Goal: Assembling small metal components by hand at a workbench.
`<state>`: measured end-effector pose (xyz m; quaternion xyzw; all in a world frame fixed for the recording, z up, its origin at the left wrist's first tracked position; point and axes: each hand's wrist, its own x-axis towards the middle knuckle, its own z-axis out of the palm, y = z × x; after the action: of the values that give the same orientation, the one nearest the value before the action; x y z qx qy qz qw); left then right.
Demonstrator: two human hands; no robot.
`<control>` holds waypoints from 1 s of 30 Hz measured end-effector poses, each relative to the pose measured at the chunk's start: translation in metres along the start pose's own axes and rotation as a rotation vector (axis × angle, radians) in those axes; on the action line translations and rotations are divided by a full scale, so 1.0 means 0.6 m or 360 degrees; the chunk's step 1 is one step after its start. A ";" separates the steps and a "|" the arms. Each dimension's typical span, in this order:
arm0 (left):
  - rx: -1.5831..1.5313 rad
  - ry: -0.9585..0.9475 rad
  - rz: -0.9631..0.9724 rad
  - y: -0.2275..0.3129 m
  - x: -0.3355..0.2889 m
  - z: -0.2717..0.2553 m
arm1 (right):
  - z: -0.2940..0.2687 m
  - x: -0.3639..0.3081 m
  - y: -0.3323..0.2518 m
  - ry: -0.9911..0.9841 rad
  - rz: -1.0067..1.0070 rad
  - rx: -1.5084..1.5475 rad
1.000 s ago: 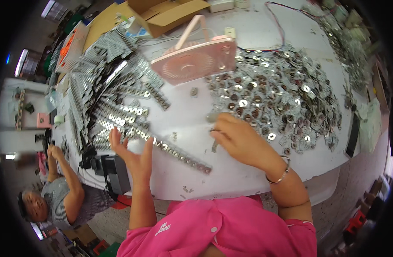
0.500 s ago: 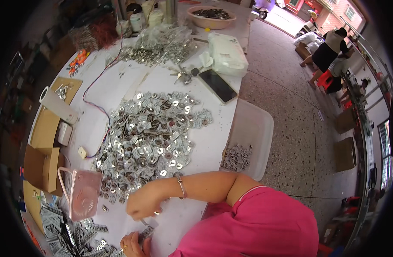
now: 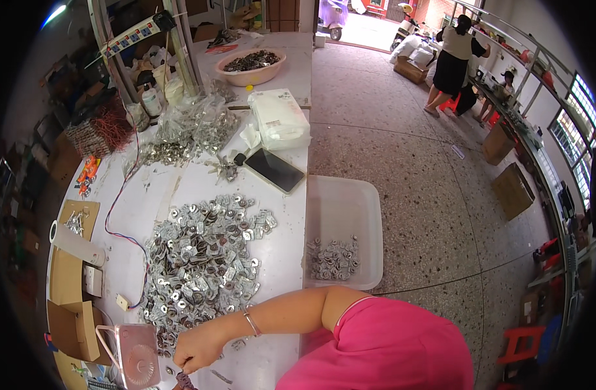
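Observation:
My right hand (image 3: 201, 344) is closed with its fingers curled down, at the near edge of a heap of small grey metal parts with round shiny discs (image 3: 203, 260). Its fingertips are partly hidden, and what they pinch I cannot make out. Just below them a small brownish-grey cluster of parts (image 3: 185, 381) is cut by the lower edge. On the white table to the right of that hand lies a thin grey strip (image 3: 221, 377). My left hand does not show clearly; the lower edge cuts off that area.
A pink translucent fan (image 3: 138, 357) and an open cardboard box (image 3: 73, 328) stand at left. A clear plastic bin (image 3: 369, 214) with similar parts adjoins the table's right edge. Farther back lie a phone (image 3: 274, 170), a white package (image 3: 278, 120) and a pink basin (image 3: 252, 78). Other people are across the room.
The view has tilted up, so the scene sits lower. My left hand, holding a strip of grey parts before, has dropped out of view. A thin strip now lies apart on the table.

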<state>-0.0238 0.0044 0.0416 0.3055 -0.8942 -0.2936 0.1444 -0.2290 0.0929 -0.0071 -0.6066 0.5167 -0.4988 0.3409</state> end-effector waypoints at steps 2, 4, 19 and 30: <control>-0.0004 -0.0138 -0.0247 -0.018 0.006 -0.005 | -0.003 0.002 -0.006 0.0045 -0.0030 0.0068; -0.0029 -0.0257 -0.0293 -0.009 0.009 -0.007 | -0.003 0.002 -0.004 0.0141 -0.0023 0.0179; -0.0302 -0.0630 -0.0149 -0.026 0.009 -0.045 | 0.062 0.020 0.016 0.0165 -0.0305 -0.0157; -0.0459 -0.0545 -0.0098 0.027 -0.007 -0.054 | 0.077 -0.009 -0.025 -0.0081 0.0116 0.0916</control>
<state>-0.0138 0.0033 0.0767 0.2544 -0.8447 -0.4703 0.0235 -0.1803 0.0967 -0.0072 -0.4782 0.3666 -0.5970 0.5296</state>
